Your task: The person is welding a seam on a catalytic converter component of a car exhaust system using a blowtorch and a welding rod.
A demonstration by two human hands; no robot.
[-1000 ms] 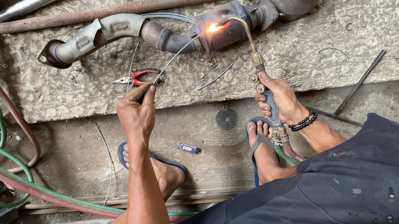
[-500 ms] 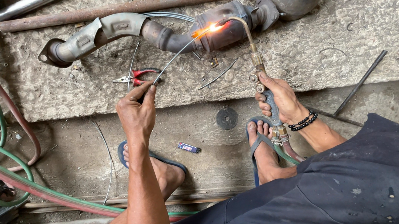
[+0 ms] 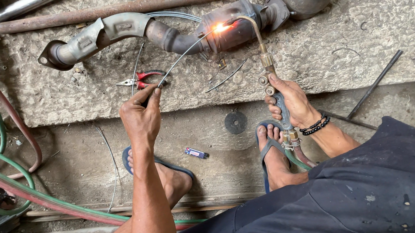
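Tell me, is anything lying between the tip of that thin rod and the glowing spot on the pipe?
Nothing visible does. The left hand holds the thin rod, which runs clear to the glowing spot on the exhaust pipe. The right hand holds the torch, whose tip meets the same spot. The red pliers lie off to the side.

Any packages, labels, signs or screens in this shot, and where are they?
No packages, signs or screens in view.
Lighter: small oblong, blue and red, lying on the lower concrete step between the person's two feet; it may bear a printed wrap, too small to tell.
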